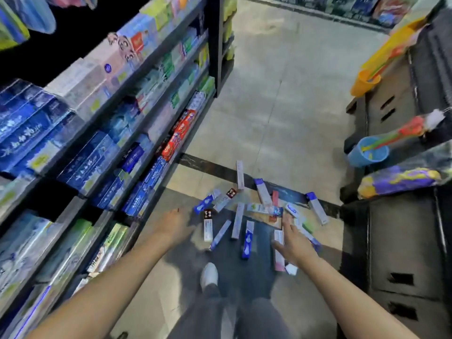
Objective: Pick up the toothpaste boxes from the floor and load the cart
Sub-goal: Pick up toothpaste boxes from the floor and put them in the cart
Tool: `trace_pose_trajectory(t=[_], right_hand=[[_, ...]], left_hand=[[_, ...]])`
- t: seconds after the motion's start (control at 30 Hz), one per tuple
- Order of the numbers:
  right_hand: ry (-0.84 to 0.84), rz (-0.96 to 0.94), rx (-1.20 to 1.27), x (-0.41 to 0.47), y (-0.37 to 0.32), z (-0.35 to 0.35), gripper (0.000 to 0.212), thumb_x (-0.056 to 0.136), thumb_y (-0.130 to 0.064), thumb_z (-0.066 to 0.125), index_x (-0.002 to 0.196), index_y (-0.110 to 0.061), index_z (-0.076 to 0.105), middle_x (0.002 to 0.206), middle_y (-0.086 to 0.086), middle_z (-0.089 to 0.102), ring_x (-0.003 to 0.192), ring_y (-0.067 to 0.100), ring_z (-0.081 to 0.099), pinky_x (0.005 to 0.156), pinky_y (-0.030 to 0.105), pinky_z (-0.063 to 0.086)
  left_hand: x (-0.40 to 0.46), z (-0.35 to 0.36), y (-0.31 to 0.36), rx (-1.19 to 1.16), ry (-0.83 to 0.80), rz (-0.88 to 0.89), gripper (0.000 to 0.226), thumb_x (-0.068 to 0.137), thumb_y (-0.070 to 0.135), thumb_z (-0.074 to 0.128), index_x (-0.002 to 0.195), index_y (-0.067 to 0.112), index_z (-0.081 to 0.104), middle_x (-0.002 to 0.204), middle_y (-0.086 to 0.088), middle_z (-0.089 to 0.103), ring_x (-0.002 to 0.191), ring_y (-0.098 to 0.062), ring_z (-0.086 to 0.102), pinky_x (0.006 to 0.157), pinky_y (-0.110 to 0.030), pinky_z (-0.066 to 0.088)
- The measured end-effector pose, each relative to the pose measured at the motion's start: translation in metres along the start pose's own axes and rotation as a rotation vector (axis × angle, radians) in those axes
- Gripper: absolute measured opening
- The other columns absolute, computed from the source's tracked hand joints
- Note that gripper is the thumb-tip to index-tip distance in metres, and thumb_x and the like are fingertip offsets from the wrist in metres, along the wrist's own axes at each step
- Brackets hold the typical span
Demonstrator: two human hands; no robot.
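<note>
1. A white shoe (209,275) stands on the tiled floor (281,106) at 6 o'clock.
2. Left hand (175,225) and right hand (294,243) reach out, fingers loose, grasping nothing.
3. Toothpaste boxes (247,239) lie scattered just beyond the hands, across a dark floor stripe (210,165).
4. Stocked shelves (102,133) run along 9 o'clock; dark crates (403,243) stand at 3 o'clock.

about sixteen toothpaste boxes (238,220) on floor; two hands; two cups.

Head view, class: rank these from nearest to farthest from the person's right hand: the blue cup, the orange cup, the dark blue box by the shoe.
From the right hand:
1. Dark blue box, on the floor to its left.
2. Blue cup, up on the right display.
3. Orange cup, higher on that display.
</note>
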State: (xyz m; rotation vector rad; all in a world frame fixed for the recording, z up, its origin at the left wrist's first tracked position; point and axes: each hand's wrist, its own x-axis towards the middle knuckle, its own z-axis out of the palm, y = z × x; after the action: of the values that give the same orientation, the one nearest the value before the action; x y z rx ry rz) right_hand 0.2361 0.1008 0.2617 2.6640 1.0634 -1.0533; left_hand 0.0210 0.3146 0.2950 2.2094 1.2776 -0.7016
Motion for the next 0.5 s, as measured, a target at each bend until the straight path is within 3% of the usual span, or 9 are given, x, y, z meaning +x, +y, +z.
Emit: trace_pose_trajectory(t=[0.13,0.2,0.33,0.5], right_hand=[[-0.106,-0.005,-0.028,0.058,-0.015,0.024,0.071,0.093,-0.047,0.047,0.149,-0.012,0.020,0.150,0.012,0.030,0.133,0.029,0.039,0.105,0.039,0.034],[-0.137,0.026,-0.027,0.092,-0.017,0.041,0.073,0.092,-0.047,0.047,0.150,-0.012,0.018,0.151,0.012,0.030,0.135,0.028,0.036,0.108,0.039,0.030],[-0.213,0.090,0.077,0.166,-0.017,0.084,0.071,0.094,-0.043,0.048,0.150,-0.012,0.017,0.155,0.009,0.022,0.139,0.025,0.032,0.105,0.035,0.034],[-0.281,0.189,0.209,0.258,-0.004,0.160,0.073,0.094,-0.038,0.052,0.150,-0.012,0.014,0.155,0.007,0.023,0.139,0.023,0.032,0.108,0.032,0.031]], left_hand=[[0.064,0.017,-0.005,-0.026,-0.084,-0.048,0.063,0.092,0.043,0.051,0.141,0.007,0.031,0.142,-0.016,0.043,0.130,-0.031,0.042,0.102,-0.036,0.037],[0.098,0.034,-0.009,-0.029,-0.110,-0.036,0.066,0.091,0.043,0.052,0.143,0.010,0.029,0.143,-0.015,0.042,0.130,-0.032,0.041,0.104,-0.037,0.038],[0.169,0.084,-0.018,-0.004,-0.185,-0.081,0.056,0.091,0.043,0.050,0.135,0.012,0.035,0.133,-0.011,0.049,0.124,-0.029,0.045,0.096,-0.037,0.042],[0.256,0.175,-0.036,-0.052,-0.273,-0.151,0.060,0.094,0.044,0.044,0.142,0.012,0.028,0.143,-0.007,0.040,0.131,-0.025,0.040,0.102,-0.034,0.038]])
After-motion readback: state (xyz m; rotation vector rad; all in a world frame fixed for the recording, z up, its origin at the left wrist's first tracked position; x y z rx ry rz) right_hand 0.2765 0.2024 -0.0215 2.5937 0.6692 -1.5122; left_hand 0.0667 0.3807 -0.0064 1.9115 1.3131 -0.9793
